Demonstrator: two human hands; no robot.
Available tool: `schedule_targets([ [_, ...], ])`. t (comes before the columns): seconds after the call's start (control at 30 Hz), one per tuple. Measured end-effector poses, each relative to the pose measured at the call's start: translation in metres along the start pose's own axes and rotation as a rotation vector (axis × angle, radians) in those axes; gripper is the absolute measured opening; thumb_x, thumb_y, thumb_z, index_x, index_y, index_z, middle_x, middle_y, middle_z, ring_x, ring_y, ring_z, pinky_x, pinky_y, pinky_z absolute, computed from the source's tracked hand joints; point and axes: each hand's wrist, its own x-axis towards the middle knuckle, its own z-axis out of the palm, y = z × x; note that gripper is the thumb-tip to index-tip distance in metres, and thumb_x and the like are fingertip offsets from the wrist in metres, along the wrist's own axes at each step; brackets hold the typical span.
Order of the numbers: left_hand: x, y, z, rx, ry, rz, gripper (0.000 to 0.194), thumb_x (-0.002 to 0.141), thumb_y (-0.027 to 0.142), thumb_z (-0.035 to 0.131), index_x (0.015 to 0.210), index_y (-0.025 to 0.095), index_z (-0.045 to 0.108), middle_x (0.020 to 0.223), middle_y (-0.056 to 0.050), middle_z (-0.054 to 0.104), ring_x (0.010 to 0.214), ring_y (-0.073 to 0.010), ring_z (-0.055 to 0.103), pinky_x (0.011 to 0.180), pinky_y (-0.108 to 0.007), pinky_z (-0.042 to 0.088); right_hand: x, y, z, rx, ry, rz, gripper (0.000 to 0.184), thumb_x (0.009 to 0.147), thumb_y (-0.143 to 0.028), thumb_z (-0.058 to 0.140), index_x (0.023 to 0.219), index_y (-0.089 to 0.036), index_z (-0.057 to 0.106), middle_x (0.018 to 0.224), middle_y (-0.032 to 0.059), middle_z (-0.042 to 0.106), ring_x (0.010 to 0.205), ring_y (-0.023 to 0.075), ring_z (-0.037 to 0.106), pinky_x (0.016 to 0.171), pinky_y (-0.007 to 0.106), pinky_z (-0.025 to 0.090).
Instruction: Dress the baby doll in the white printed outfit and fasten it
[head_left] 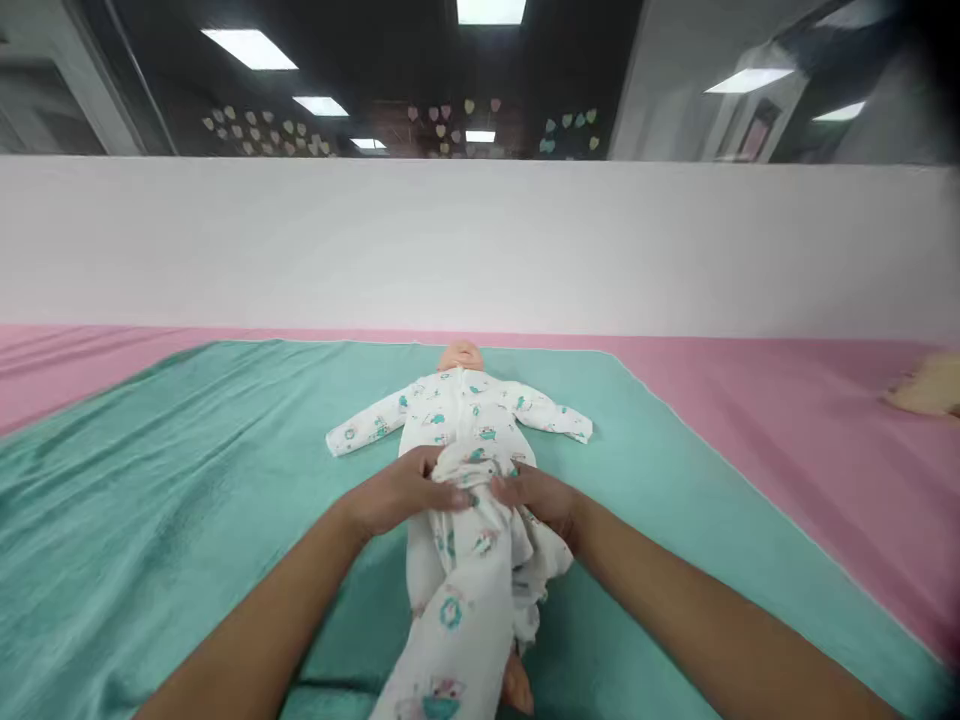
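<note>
A baby doll (461, 354) lies on its back on the teal blanket (300, 400), head at the far end and both arms spread out. It wears a white printed baby sleepsuit (480, 410). My left hand (416, 488) is closed on the bunched cloth over the doll's lower body, thumb on top. On the other side of the same bunch, my right hand (541, 497) grips the cloth, its fingertips partly hidden under the folds. A loose printed leg of cloth hangs toward me. One bare doll foot (516, 685) shows beneath it.
Under the teal blanket, a pink sheet (750, 420) covers the surface. A low white wall (480, 245) runs along the back, with dark reflecting glass (420, 80) above. At the right edge lies a tan object (930, 385), cut off and unclear.
</note>
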Motion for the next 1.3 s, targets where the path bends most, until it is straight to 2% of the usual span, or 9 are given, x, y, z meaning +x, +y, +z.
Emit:
schedule_targets([
  [0.23,0.011,-0.010,0.002,-0.191,0.126,0.145,0.020,0.078,0.026,0.060,0.093,0.013,0.059,0.075,-0.005,0.064,0.063,-0.0148,0.060,0.058,-0.025,0.047,0.006,-0.011,0.006,-0.148,-0.040,0.093,0.049,0.069,-0.047,0.067,0.105,-0.014,0.060,0.090,0.0072,0.064,0.078,0.0171,0.060,0.074,0.031,0.046],
  [0.4,0.008,-0.004,0.005,-0.075,0.151,0.077,0.016,0.079,0.029,0.060,0.081,0.014,0.056,0.072,-0.003,0.061,0.063,-0.0130,0.058,0.056,-0.022,0.045,0.005,-0.018,0.006,-0.263,-0.146,0.282,0.054,0.057,-0.034,0.078,0.105,-0.015,0.060,0.092,0.0060,0.064,0.084,0.0193,0.060,0.077,0.033,0.047],
  [0.53,0.006,0.001,0.007,0.049,0.126,0.046,0.021,0.081,0.035,0.056,0.080,0.014,0.055,0.073,-0.002,0.059,0.062,-0.0120,0.055,0.055,-0.022,0.043,0.002,-0.020,0.006,-0.327,-0.097,0.396,0.051,0.055,-0.025,0.079,0.102,-0.016,0.062,0.090,0.0046,0.065,0.083,0.0182,0.061,0.076,0.032,0.048],
  [0.7,0.002,0.010,0.011,0.225,0.102,0.019,0.037,0.070,0.030,0.068,0.102,0.018,0.056,0.093,-0.004,0.061,0.083,-0.0189,0.057,0.069,-0.028,0.045,-0.001,-0.015,0.001,-0.101,0.106,0.152,0.049,0.061,-0.030,0.076,0.105,-0.013,0.060,0.088,0.0071,0.066,0.079,0.0187,0.062,0.076,0.033,0.047],
  [0.83,0.000,0.015,0.013,0.309,0.030,-0.097,0.052,0.062,0.023,0.074,0.111,0.021,0.057,0.102,-0.005,0.062,0.094,-0.0231,0.056,0.079,-0.033,0.045,-0.001,-0.014,0.003,-0.054,0.163,0.036,0.049,0.062,-0.034,0.076,0.103,-0.012,0.061,0.084,0.0070,0.066,0.078,0.0195,0.062,0.077,0.035,0.046],
  [1.0,0.003,0.005,0.006,0.000,0.033,0.007,0.031,0.075,0.025,0.063,0.104,0.015,0.061,0.094,-0.008,0.065,0.082,-0.0194,0.060,0.073,-0.030,0.046,-0.001,-0.024,0.012,-0.139,0.159,0.066,0.044,0.069,-0.037,0.070,0.106,-0.016,0.060,0.093,0.0068,0.066,0.087,0.0205,0.061,0.083,0.035,0.044],
  [1.1,0.006,-0.007,0.002,-0.168,0.100,0.089,0.024,0.079,0.024,0.058,0.100,0.012,0.062,0.085,-0.008,0.066,0.071,-0.0161,0.060,0.065,-0.027,0.046,0.001,-0.028,0.012,-0.235,0.059,0.181,0.048,0.067,-0.038,0.071,0.109,-0.017,0.059,0.096,0.0069,0.065,0.087,0.0203,0.061,0.082,0.035,0.046],
  [1.23,0.009,-0.013,0.003,-0.230,0.106,0.112,0.022,0.079,0.025,0.059,0.096,0.012,0.062,0.081,-0.009,0.065,0.069,-0.0170,0.060,0.062,-0.027,0.047,0.003,-0.024,0.008,-0.360,-0.048,0.339,0.055,0.058,-0.027,0.079,0.108,-0.018,0.059,0.097,0.0062,0.065,0.088,0.0206,0.061,0.079,0.035,0.048],
  [1.3,0.009,-0.011,0.006,-0.195,0.103,0.094,0.022,0.079,0.028,0.058,0.094,0.013,0.062,0.081,-0.008,0.065,0.069,-0.0167,0.060,0.061,-0.027,0.046,0.003,-0.020,0.006,-0.322,-0.045,0.324,0.053,0.059,-0.025,0.078,0.108,-0.017,0.059,0.097,0.0065,0.064,0.088,0.0198,0.061,0.078,0.034,0.049],
])
